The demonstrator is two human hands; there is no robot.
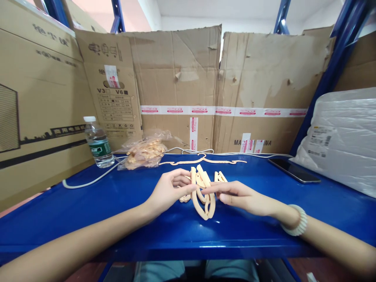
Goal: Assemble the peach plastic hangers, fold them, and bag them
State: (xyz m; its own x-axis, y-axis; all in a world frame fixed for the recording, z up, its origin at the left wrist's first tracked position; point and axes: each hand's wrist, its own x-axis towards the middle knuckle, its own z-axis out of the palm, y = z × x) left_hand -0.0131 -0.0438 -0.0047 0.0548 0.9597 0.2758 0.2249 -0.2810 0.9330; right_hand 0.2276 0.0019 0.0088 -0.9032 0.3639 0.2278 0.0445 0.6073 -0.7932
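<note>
My left hand (170,188) and my right hand (239,196) meet over the middle of the blue metal shelf (117,219). Between them they pinch a cluster of curved, pale wooden pieces (202,196) that stands partly on the shelf. Fingers of both hands are closed on the pieces. My right wrist wears a white beaded bracelet (296,221). Just behind the cluster, a flat wooden cut-out piece (205,159) lies on the shelf.
A clear plastic bag of more wooden pieces (145,150) and a water bottle (98,143) stand at the back left. A white cable (88,181) runs along the back. A phone (293,170) and a white wrapped package (343,137) are at right. Cardboard boxes (182,86) wall the back.
</note>
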